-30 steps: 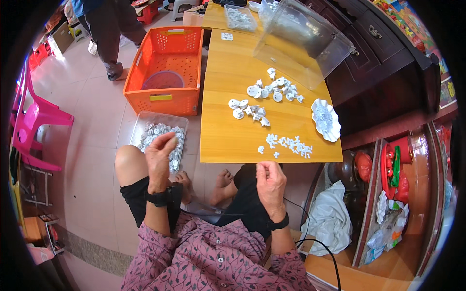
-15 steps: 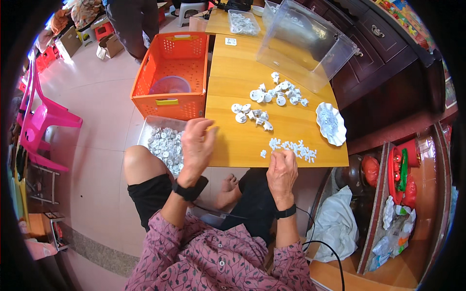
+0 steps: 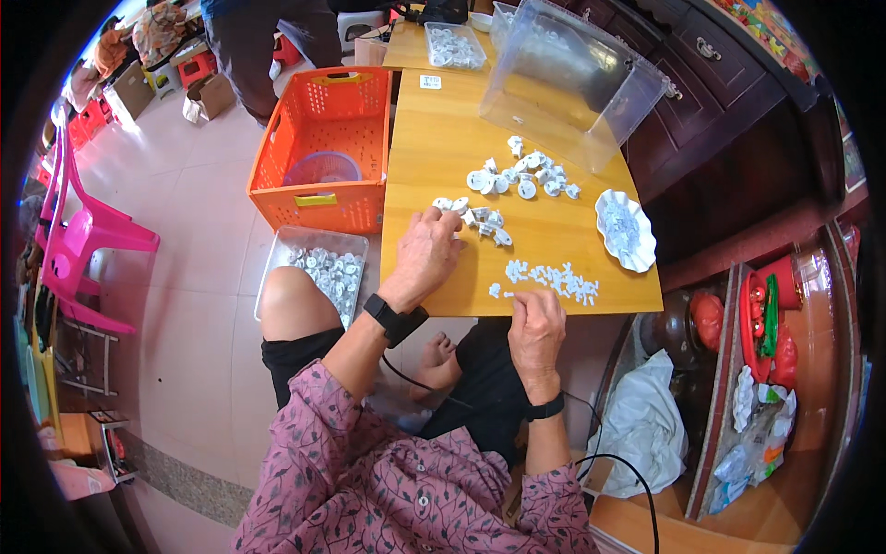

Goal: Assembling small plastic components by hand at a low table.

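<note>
My left hand (image 3: 426, 257) reaches over the table with its fingers bent down onto the near-left group of white round plastic parts (image 3: 487, 220). Its fingertips close on one of them, partly hidden by the hand. At the table's front edge, my right hand (image 3: 538, 334) is pinched. A small white plastic piece (image 3: 509, 294) pokes out at its fingertips. Just beyond that hand lies a scatter of similar small white pieces (image 3: 565, 280). Farther back sits a larger group of white round parts (image 3: 527, 188).
A scalloped white dish (image 3: 650, 251) of small clear pieces stands at the right. Behind is a clear plastic box (image 3: 591, 115). Left of the table are an orange crate (image 3: 341, 205) and a clear tub (image 3: 363, 247) of finished-looking round parts beside my knee. A pink chair (image 3: 97, 231) stands farther left.
My left hand has swung from beside the tub, forward and right, onto the near-left group of round parts. My right hand stays pinched in nearly the same place.
</note>
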`<state>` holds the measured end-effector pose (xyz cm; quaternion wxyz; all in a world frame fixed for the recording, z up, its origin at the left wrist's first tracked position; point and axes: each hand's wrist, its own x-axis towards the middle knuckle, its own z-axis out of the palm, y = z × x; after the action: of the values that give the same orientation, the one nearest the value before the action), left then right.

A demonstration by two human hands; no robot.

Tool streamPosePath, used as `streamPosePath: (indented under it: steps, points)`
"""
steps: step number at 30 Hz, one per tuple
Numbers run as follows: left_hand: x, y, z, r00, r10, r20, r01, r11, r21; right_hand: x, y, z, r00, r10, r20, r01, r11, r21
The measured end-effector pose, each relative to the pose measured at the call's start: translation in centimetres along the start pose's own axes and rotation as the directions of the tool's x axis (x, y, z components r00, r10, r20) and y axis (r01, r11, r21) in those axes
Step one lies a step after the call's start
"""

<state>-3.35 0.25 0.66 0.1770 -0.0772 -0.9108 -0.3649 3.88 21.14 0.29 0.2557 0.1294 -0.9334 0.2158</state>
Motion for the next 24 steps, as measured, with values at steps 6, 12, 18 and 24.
streamPosePath:
  steps: [6, 12, 18, 24]
  points:
    - [-1.9, -0.8, -1.0, 1.0, 0.012, -0.012, -0.012, 1.0, 0.018, -0.6, 0.0, -0.5, 1.0, 0.01, -0.009, -0.01, 1.0, 0.003]
    - [-4.4, -1.0, -1.9, 0.992, 0.066, -0.11, -0.081, 0.988, -0.131, -0.4, -0.7, -0.2, 0.998, -0.047, 0.044, 0.049, 0.998, -0.043]
    - [-7.1, -0.7, -2.7, 0.97, -0.2, 0.137, 0.232, 0.604, -0.763, 0.1, -2.1, -1.2, 0.976, -0.12, 0.18, 0.138, 0.986, -0.096]
    - [-8.4, -0.4, -3.1, 0.868, -0.214, 0.449, 0.448, -0.053, -0.892, -0.2, -2.3, -1.6, 0.967, -0.152, 0.204, 0.174, 0.98, -0.097]
